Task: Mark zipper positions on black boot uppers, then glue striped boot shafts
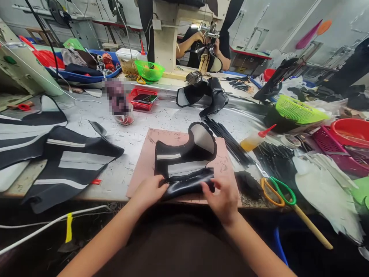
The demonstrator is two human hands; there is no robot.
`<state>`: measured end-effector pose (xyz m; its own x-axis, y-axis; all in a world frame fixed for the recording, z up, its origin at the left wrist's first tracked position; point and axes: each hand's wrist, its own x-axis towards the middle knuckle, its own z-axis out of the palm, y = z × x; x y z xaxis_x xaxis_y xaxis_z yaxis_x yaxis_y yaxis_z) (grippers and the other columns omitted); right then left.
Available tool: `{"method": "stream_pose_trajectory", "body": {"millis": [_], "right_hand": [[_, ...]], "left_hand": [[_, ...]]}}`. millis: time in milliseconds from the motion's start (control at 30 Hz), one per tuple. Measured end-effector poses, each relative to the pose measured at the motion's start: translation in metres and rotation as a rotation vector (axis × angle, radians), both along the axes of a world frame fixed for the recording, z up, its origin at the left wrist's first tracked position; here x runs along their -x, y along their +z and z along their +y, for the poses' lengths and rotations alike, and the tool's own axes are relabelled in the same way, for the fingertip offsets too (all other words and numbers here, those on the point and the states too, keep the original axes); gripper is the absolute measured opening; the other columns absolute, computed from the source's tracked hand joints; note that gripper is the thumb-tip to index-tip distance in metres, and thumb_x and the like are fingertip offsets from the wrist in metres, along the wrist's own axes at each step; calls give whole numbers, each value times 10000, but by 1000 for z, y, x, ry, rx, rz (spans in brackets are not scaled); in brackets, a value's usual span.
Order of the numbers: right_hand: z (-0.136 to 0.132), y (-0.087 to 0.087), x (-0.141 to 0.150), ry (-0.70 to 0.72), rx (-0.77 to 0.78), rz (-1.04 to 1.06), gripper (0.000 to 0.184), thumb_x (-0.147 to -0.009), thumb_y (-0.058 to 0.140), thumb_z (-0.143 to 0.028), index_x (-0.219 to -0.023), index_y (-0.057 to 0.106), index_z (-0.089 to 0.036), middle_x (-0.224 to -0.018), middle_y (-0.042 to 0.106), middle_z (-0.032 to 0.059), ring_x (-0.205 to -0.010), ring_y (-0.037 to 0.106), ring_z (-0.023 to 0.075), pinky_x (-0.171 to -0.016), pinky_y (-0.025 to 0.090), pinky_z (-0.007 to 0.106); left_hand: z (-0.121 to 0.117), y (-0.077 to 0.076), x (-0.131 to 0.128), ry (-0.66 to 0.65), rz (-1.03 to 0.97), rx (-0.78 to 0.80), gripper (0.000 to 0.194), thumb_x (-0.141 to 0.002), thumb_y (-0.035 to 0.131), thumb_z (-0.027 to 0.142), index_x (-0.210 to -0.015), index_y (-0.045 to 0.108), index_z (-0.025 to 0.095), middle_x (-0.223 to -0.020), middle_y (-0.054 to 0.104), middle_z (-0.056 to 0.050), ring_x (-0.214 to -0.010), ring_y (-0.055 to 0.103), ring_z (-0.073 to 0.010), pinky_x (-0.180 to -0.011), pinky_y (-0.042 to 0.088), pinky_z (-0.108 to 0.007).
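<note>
A black leather boot upper [184, 156] lies flat on a pink board [141, 161] in front of me, its lining side with pale strips facing up. Its near edge is folded over, showing shiny black leather. My left hand [150, 192] pinches the left end of that fold between thumb and fingers. At the right end, my right hand [221, 200] grips the fold with thumb and bent fingers. More black boot upper pieces [72, 161] with white strips are spread on the table to the left.
Right of the board lie thin black strips [227, 140], a glue bottle [256, 138], scissors [278, 190] and a wooden-handled tool [314, 227]. Behind stand a red basket [143, 107], a green basket [149, 70] and a sewing machine [165, 42]; another person's hands [198, 38] work there.
</note>
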<state>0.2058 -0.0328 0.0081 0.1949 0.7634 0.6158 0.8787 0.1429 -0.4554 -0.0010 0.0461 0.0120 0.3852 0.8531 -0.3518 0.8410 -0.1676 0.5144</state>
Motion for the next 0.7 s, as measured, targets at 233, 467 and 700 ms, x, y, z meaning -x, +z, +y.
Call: {"method": "stream_pose_trajectory", "body": {"millis": [233,467,700], "right_hand": [[42,16,50,691,699,350,43,-751,484,-173,-733,459,-203,-636,518,-26,-574,481,115,-548,376,231],[55,-2,49,623,985,645,83,-701,459,-154,-730,411,-215,-550,449,-69,-542,456,108,-527,336,220],[50,2,52,626,977,531,86,-689,452,-135,-711,425,-213,-551,415,-77,-514,391,92,-501,290,207]], "left_hand": [[4,11,6,-87,197,-42,235,-749,448,400,-659,542,204,-687,624,-28,-657,561,-191,-516,288,-252],[43,38,28,-32,193,-96,362,-775,401,495,-610,518,195,-615,592,-11,-590,516,-159,-510,288,-244],[30,15,10,-353,-27,23,149,-714,519,263,-797,641,239,-761,659,27,-706,564,-141,-580,334,-215]]}}
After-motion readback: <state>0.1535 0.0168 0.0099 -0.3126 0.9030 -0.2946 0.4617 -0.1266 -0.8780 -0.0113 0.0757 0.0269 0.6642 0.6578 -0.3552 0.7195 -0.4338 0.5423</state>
